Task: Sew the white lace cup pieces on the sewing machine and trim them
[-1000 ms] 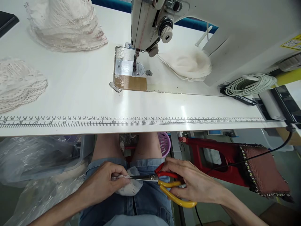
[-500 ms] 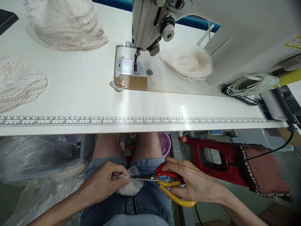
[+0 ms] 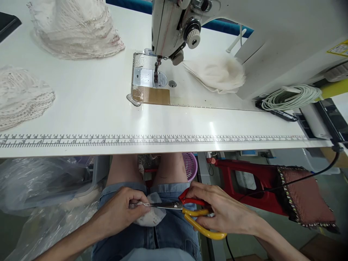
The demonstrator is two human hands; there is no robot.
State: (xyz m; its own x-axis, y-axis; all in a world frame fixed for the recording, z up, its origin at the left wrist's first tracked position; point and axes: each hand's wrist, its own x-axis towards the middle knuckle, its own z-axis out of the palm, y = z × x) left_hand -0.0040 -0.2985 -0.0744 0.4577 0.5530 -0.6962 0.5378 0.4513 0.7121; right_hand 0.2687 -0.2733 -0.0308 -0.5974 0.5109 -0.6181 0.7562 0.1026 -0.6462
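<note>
Bright overhead light glares off the white table [image 3: 212,125]; edges bow outward.

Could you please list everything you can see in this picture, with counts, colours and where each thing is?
sewing machine: one, white, back of the table, right of centre
table: one, white, ruler printed along its front edge
lace stacks: two, cream, far left of the table
fabric pile: one, off-white, under the machine arm
coiled cable: one, pale, right end of the table
plastic bags: clear, below the table, left
stool: one, red, right, beside a brown cushion
basket: one, purple, under the table
fabric piece: one, white, on the lap
scissors: one, red and yellow handles, blades at the fabric piece
left hand: pinches the fabric piece
right hand: grips the scissors
</note>
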